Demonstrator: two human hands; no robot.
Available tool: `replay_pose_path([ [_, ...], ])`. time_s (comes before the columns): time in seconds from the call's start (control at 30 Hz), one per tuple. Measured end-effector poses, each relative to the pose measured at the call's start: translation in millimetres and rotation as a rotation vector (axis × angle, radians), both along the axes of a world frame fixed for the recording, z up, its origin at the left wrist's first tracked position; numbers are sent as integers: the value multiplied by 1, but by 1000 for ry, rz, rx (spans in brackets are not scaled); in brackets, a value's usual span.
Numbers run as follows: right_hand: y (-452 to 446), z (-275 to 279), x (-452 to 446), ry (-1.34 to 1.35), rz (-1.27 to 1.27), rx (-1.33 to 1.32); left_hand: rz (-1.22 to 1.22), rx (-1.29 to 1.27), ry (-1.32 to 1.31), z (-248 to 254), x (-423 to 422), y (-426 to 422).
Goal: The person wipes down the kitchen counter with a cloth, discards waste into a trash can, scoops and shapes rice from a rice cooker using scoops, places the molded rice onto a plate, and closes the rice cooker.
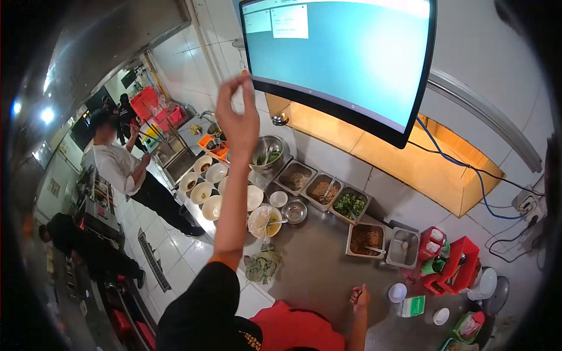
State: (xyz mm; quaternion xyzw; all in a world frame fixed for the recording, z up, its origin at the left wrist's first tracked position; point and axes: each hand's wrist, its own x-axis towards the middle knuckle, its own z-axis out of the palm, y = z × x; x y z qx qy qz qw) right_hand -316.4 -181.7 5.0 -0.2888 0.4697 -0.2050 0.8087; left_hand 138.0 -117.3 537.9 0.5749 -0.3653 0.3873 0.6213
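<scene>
My left hand [239, 120] is raised by the lower left corner of a wall-mounted screen [333, 64]. Its thumb and a finger curl into a loop with the tips close together, and nothing shows between them; I cannot tell whether they touch the screen. Low over the steel counter [310, 257], my right hand [360, 298] is closed, thumb on top; whatever it may hold is hidden. Nearest to that hand are a small white cup [397, 292] and a green-and-white packet [413, 306].
Metal pans of chopped greens [349, 205] and brown topping [366, 240] line the wall. Several bowls [212, 207] stand left, near a bag of leafy greens [263, 266]. A red caddy [456, 269] sits right. A co-worker in white [120, 164] stands in the aisle.
</scene>
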Motion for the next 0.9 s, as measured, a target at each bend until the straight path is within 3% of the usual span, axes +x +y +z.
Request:
replay_pose_path([
  [0.13, 4, 12, 2, 59, 11, -20, 90, 51, -239, 51, 38, -17],
  [0.2, 6, 12, 2, 82, 15, -41, 246, 90, -341, 60, 54, -32],
  [0.33, 14, 6, -5, 109, 26, -62, 119, 157, -257, 54, 83, -43],
  [0.47, 21, 12, -13, 114, 33, -35, -46, -62, -102, 17, 33, -22],
  [0.57, 28, 0, -18, 185, 48, -79, -114, 36, 332, -70, 7, -5],
  [0.6, 30, -4, -20, 193, 40, -80, -341, -23, 403, -119, -3, -3],
  [0.63, 35, -8, -22, 265, 74, -110, -106, 148, 395, -192, 7, -5],
  [0.67, 36, -14, -25, 338, 111, -142, -382, 126, 623, -229, -30, -4],
  [0.7, 39, -26, -31, 346, 109, -146, -299, 393, 843, -272, -60, 5],
  [0.73, 42, -40, -40, 412, 179, -312, -285, 492, 497, -340, -76, 8],
  [0.77, 40, -48, -46, 476, 250, -481, -682, 384, 867, -441, -81, 17],
  [0.87, 34, -47, -60, 644, 269, -750, -493, 467, 664, -365, -116, 26],
  [0.9, 35, -46, -70, 653, 293, -751, -436, 467, 787, -309, -111, 24],
])
